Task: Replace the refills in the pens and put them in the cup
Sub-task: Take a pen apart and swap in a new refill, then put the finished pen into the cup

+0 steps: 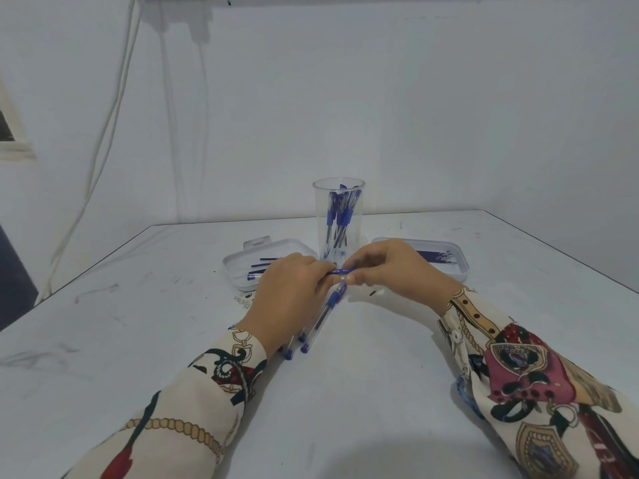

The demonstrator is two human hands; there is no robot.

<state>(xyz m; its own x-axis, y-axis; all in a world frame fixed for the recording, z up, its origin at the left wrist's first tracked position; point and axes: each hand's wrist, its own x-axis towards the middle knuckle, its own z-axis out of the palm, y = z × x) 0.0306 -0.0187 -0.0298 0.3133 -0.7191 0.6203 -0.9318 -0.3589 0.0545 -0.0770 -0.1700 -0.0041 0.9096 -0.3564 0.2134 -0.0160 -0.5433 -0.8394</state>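
Observation:
A blue pen (343, 271) is held level between both hands above the table. My left hand (287, 299) grips its left end and my right hand (394, 267) pinches its right end. Under my left hand lie a few clear pens (320, 319) with blue grips and caps, partly hidden by the wrist. Just behind the hands stands a tall clear cup (339, 219) holding several blue pens. A white tray (238, 267) at the left holds a few dark refills. Another white tray (460, 261) at the right holds several dark blue refills.
The white table (345, 392) is scuffed with grey marks. A small dark speck (372, 292) lies near my right hand. White cables (103, 143) hang down the wall at the left. The table's right edge runs diagonally past the right tray.

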